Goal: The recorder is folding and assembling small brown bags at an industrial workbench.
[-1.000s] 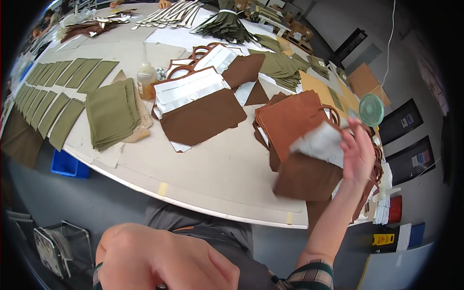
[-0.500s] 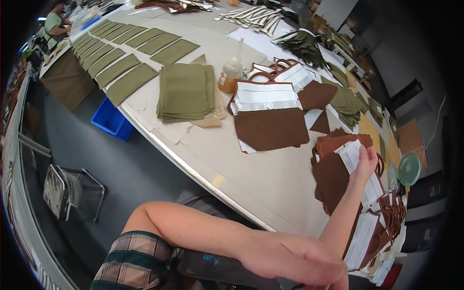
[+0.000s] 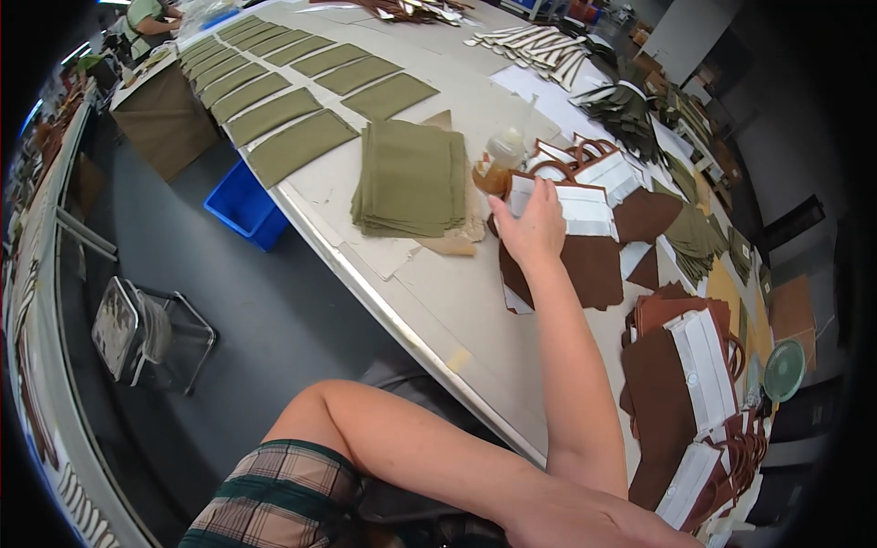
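Note:
My right hand [image 3: 534, 224] is over the upper left part of a brown bag panel [image 3: 566, 269] with a white strip [image 3: 589, 217] and a curved brown handle. Its thumb and fingers are apart, and whether they touch the panel is unclear. Just beyond the hand stands a bottle of amber liquid [image 3: 498, 164]. My left hand [image 3: 607, 522] is at the lower edge, its forearm crossing from the left; the fingers are out of sight. On the right lies a pile of brown panels [image 3: 660, 384] with white strips and handles.
A stack of olive fabric pieces [image 3: 411, 173] sits left of the bottle, with rows of olive pieces [image 3: 301, 146] beyond. Below the table edge are a blue bin [image 3: 247, 205] and a metal-framed stool [image 3: 137, 333]. A person [image 3: 151, 27] stands at far left.
My right hand has left the brown pile on the right and moved left and away from me to the other brown panel. My left hand has slid lower right. The view has shifted slightly.

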{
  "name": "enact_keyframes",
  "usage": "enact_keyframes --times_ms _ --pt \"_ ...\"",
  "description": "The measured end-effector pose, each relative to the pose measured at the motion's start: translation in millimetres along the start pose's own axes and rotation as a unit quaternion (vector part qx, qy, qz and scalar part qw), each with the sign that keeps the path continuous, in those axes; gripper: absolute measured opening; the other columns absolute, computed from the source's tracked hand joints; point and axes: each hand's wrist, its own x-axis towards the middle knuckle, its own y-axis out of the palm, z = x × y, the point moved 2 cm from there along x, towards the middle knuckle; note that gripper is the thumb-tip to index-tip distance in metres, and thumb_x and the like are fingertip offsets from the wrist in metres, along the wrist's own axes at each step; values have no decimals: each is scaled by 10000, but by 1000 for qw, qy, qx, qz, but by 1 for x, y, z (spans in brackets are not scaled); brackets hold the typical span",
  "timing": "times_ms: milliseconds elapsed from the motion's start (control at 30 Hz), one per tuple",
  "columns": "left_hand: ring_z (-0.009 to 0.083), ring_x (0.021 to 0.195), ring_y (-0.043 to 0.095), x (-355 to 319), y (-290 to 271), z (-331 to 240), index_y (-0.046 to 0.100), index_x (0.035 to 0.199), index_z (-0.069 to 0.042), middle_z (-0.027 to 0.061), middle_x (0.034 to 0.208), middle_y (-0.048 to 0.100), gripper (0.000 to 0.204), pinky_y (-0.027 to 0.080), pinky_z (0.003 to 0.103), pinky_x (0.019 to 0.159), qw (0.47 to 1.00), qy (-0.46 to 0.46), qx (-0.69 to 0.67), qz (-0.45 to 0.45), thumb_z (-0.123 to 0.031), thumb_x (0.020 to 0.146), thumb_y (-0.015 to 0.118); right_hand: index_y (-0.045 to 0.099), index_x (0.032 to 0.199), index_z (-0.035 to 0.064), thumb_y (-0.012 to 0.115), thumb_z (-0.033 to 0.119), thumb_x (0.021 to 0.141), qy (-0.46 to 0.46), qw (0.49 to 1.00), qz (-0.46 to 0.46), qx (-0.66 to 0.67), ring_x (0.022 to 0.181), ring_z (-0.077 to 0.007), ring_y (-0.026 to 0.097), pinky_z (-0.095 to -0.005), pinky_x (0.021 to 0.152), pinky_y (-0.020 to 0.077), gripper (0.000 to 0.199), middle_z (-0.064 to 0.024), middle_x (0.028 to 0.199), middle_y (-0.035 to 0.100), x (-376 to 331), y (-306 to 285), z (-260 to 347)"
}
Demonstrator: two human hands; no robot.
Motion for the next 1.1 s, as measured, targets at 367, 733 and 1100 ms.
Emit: enact_keyframes --times_ms 367,733,1100 --pt "112 906 534 -25 4 -19 595 1009 -5 54 967 584 479 436 261 810 999 32 25 13 -381 1065 305 677 1038 67 600 215 747 83 996 41 10 985 -353 651 -454 887 500 335 -182 1026 687 42 -14 -15" --pt "156 907 611 -62 -25 -39 596 944 -15 64 991 620 87 499 300 809 960 40 219 -167 -100 938 582 598 1128 -59 531 52 871 81 806 18 585 898 -191 674 -298 825 534 288 -130 1053 677 -28 -215 -64" --pt "177 1162 561 -192 -157 -62 497 1295 20 122 1249 589 538 453 342 985 845 -85 130 -511 -154 845 736 524 1277 1 497 185 879 282 629 -113 716 1033 -281 648 -411 942 510 439 -147 1197 635 -187 -153 -142"
